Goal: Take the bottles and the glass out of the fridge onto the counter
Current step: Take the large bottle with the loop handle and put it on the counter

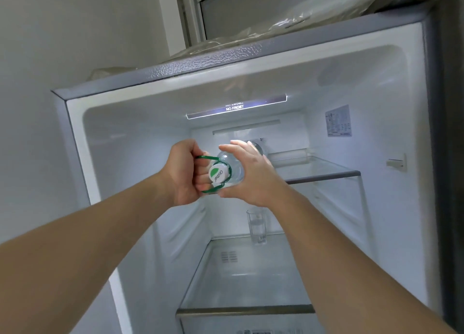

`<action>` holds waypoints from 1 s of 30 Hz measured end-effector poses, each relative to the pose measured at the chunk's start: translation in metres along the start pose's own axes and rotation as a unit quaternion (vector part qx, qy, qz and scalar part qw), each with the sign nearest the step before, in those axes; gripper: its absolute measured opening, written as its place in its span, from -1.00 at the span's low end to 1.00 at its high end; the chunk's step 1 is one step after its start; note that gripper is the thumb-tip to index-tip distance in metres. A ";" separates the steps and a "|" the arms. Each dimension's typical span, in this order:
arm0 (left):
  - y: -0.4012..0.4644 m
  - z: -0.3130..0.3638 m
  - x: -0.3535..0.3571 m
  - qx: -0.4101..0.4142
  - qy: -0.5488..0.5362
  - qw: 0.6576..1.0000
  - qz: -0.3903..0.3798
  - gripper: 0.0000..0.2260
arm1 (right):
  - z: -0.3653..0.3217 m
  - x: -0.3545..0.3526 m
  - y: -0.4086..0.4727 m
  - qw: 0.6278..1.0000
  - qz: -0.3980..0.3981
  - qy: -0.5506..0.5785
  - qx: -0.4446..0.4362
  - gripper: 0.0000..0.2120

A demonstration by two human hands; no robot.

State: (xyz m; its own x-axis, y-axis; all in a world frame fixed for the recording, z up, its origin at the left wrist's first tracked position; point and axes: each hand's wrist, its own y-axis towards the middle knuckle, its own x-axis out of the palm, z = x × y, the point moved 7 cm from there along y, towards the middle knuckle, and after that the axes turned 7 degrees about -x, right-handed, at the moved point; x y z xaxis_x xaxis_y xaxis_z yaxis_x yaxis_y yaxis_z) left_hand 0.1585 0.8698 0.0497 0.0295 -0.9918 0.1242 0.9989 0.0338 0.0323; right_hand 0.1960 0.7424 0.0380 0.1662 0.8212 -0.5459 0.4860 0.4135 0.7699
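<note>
A large clear water bottle (234, 169) with a white cap and a green carry handle lies on its side, cap toward me, at the front of the fridge's upper glass shelf (324, 174). My left hand (184, 175) is closed around the green handle. My right hand (251, 173) wraps the bottle's shoulder from the right. Most of the bottle's body is hidden behind my hands. A clear drinking glass (257, 224), partly filled with water, stands upright at the back of the lower glass shelf (246, 308).
The open fridge cavity (140, 142) is white and lit from a lamp strip at its top. A sticker sits on the right inner wall (338, 121). Crumpled plastic sheet lies on the fridge top (288, 24). A plain wall stands to the left.
</note>
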 end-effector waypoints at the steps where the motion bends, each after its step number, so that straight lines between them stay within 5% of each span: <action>1: -0.007 0.001 0.002 -0.008 0.012 1.000 -0.018 -0.78 | -0.002 0.001 -0.001 0.999 0.033 0.014 -0.019 -0.05; 5: -0.035 0.006 0.001 -0.016 0.056 0.997 -0.046 -0.74 | -0.015 0.003 -0.017 0.991 0.126 0.024 -0.049 -0.08; 12: -0.096 0.019 -0.016 -0.027 0.078 0.992 -0.095 -0.70 | -0.075 -0.006 -0.040 0.979 0.173 -0.024 -0.104 -0.18; 23: -0.210 0.044 -0.067 0.004 0.056 0.986 -0.154 -0.78 | -0.200 0.005 -0.067 0.964 0.216 -0.084 -0.133 -0.22; 30: -0.268 0.074 -0.085 0.019 0.110 0.983 -0.145 -0.76 | -0.266 0.013 -0.091 0.974 0.210 -0.053 -0.069 -0.23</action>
State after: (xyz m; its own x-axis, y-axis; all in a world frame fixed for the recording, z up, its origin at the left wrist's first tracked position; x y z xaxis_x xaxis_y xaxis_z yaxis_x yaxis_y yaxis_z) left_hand -0.1140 0.9538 0.1039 -0.2446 -0.9629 -0.1136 0.9647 -0.2535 0.0718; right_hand -0.0740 0.8204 0.0486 0.4163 0.8873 -0.1986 0.2374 0.1048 0.9657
